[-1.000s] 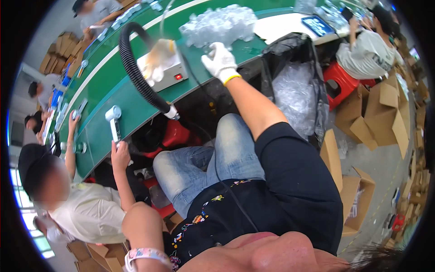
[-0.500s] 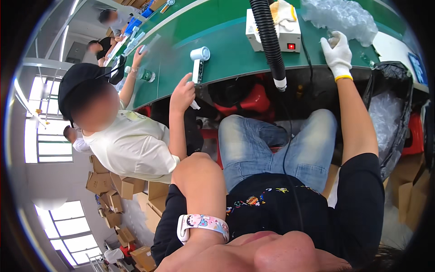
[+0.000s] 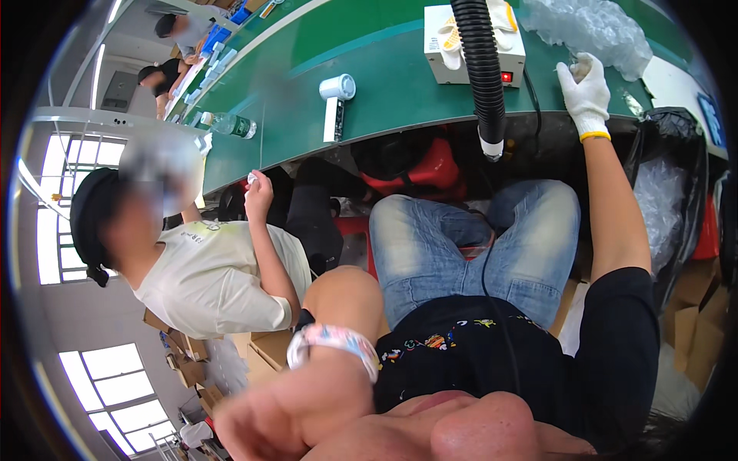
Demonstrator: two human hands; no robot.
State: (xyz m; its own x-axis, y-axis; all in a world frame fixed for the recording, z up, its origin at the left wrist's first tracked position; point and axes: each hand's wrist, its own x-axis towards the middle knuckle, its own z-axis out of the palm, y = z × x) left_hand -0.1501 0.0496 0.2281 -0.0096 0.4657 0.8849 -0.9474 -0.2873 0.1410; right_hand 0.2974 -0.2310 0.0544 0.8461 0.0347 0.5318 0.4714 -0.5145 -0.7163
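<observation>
My right hand [image 3: 586, 94], in a white knit glove with a yellow cuff, rests at the bench's front edge. Its fingers are curled toward the thumb; what they hold, if anything, I cannot make out. Just beyond it lies a heap of clear plastic bags [image 3: 596, 34]. My bare left hand [image 3: 265, 419] is raised close to me at the lower left, its fingers smeared by motion. A patterned band [image 3: 334, 346] circles that wrist. A small light-blue and white handheld fan [image 3: 336, 88] lies on the green bench [image 3: 400, 84], away from both hands.
A black flexible hose [image 3: 480, 77] hangs before a white box with a lit red switch [image 3: 506, 77]; gloves [image 3: 453, 42] lie on top. A black bin bag [image 3: 676, 154] hangs at right. A co-worker [image 3: 215, 269] sits at left near a plastic bottle [image 3: 229, 124].
My left hand has swung into view at the lower left. The co-worker has leaned back, drawing both hands away from the bench. My right hand keeps its place by the plastic bags.
</observation>
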